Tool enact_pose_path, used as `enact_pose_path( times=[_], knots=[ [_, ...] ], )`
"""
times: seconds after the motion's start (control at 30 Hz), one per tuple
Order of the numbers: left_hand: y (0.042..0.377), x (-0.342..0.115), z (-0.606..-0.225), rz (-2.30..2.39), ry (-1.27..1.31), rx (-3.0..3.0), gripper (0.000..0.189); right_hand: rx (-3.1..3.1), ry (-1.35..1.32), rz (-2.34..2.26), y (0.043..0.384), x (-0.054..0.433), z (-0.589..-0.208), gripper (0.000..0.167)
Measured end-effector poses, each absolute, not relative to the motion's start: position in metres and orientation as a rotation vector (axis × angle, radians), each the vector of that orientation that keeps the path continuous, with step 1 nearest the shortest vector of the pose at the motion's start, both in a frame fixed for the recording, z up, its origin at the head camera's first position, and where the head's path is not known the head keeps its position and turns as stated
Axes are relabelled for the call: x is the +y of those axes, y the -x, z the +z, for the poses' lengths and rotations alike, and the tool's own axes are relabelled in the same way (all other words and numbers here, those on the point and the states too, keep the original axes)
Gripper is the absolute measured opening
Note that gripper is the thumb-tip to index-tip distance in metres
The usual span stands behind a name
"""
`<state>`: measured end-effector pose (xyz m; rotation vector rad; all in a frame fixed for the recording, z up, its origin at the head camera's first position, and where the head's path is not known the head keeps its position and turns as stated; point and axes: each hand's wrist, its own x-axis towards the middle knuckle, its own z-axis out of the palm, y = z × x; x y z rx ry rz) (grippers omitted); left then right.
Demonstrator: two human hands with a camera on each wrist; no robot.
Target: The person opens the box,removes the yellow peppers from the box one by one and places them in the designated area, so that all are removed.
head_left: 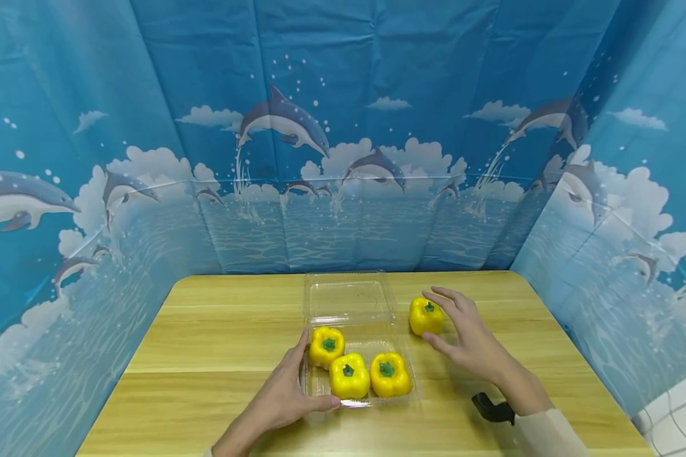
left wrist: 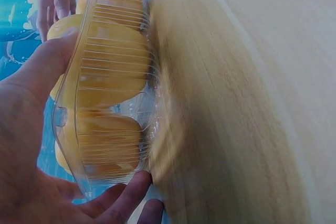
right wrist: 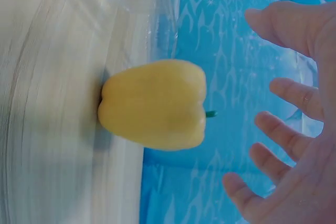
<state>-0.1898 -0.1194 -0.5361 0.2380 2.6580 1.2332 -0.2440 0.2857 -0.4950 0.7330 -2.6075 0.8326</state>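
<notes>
A clear plastic clamshell container (head_left: 368,347) lies on the table with its lid folded back. Inside it sit three yellow bell peppers, stems up: one at the left (head_left: 323,351), one front middle (head_left: 350,384), one front right (head_left: 396,383). My left hand (head_left: 286,395) grips the container's front left corner, thumb on the front rim, fingers along the left side; the left wrist view shows the ribbed wall (left wrist: 113,72) between them. Right of the container, a fourth bell pepper (right wrist: 155,106) stands upright on the table. My right hand (head_left: 471,339) is spread beside it, fingers apart from it in the right wrist view.
The container's lid (head_left: 349,298) lies flat behind its base. Wood-grain table (head_left: 217,343) surrounds the container, and a blue dolphin-print curtain (head_left: 343,228) borders its back and sides. A black strap-like piece (head_left: 493,408) is by my right wrist.
</notes>
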Motion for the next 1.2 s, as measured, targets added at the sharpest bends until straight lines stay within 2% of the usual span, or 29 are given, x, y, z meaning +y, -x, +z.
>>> enact_pose_path(
  times=[0.83,1.2],
  knots=[
    [0.195,-0.122,-0.535,1.241,-0.275,2.658,0.154,-2.589,-0.989,0.683,0.22,0.244,-0.489,0.091],
    [0.193,-0.121,-0.536,1.219,-0.278,2.669,0.154,-2.721,-1.061,0.696,0.215,0.237,-0.494,0.087]
  ],
)
